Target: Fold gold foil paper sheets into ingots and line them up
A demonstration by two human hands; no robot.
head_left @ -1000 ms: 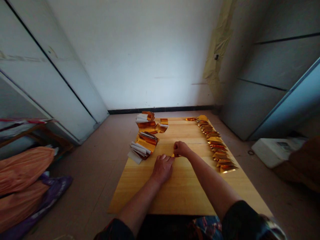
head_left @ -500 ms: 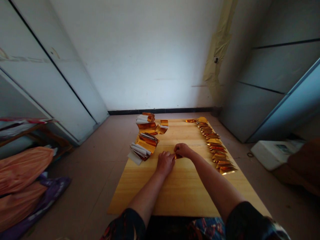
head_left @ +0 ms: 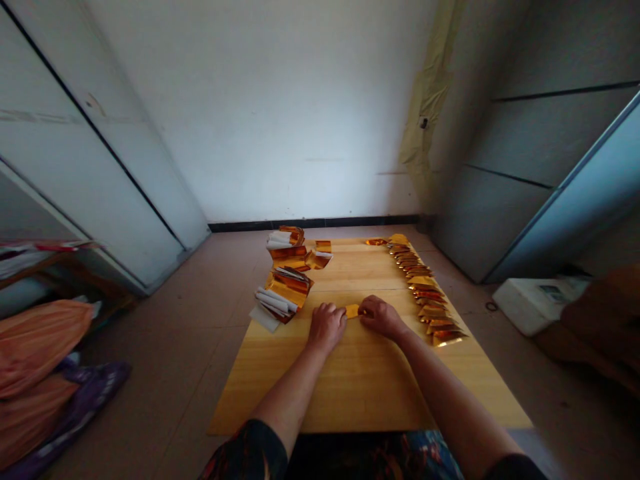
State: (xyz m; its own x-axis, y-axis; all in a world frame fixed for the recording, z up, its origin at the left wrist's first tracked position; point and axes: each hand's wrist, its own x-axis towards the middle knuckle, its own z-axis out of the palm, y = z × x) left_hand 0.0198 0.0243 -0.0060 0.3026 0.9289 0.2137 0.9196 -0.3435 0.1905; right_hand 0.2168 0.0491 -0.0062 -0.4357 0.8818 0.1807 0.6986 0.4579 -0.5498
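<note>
A small piece of gold foil paper [head_left: 353, 311] lies low over the wooden board, stretched between my two hands. At its left end, my left hand [head_left: 327, 325] is closed on it with fingers bent. My right hand [head_left: 381, 316] pinches the other end, its fingers curled inward. Left of my hands lie stacks of gold foil paper sheets [head_left: 289, 285] with white backs. To the right, a long row of folded gold paper pieces [head_left: 425, 287] overlaps along the board's edge.
The wooden board [head_left: 345, 387] stands low in front of me. A white wall [head_left: 300, 133] rises behind it. On the floor at left are orange cloth-like bundles [head_left: 40, 340] and a purple bag [head_left: 100, 393]. A white box [head_left: 530, 303] sits at right.
My right hand has moved right and slightly down, so more of the gold foil paper shows between my hands. My left hand stays almost in place. The view has shifted slightly.
</note>
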